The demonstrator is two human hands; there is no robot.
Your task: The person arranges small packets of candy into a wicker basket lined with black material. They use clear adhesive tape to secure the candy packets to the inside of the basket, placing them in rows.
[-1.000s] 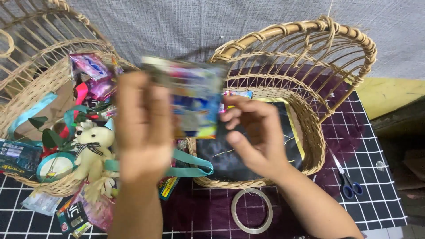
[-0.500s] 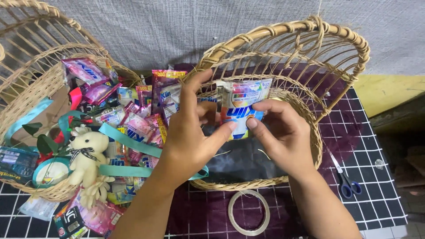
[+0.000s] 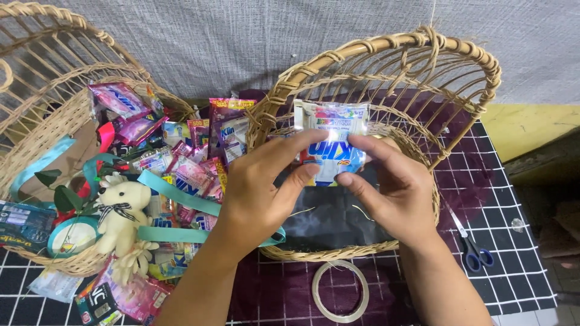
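Both hands hold one small sachet (image 3: 331,140) upright over the right basket (image 3: 423,66). The left hand (image 3: 266,193) pinches its left edge and lower corner between thumb and fingers; the right hand (image 3: 393,187) pinches the right side the same way, fingertips closed on the packet. Held by its edges like that, the sachet's printed face stays turned toward the person, and it stands just in front of the basket's tall woven back, above the dark lining (image 3: 329,220) on the basket floor.

The sachet is flat and glossy, white along the top with a blue band and bright lettering below (its foil catches the light, so part of the print is washed out). It looks thin and a little crinkled at the seams.

To the left, a second basket (image 3: 36,72) is heaped with similar pink and purple sachets (image 3: 181,163), a cream plush toy (image 3: 121,211) and teal ribbon (image 3: 175,190) trailing across toward the left wrist. On the black grid cloth (image 3: 513,265) lie a roll of clear tape (image 3: 340,291), near the forearms, and blue-handled scissors (image 3: 471,244) off to the right.
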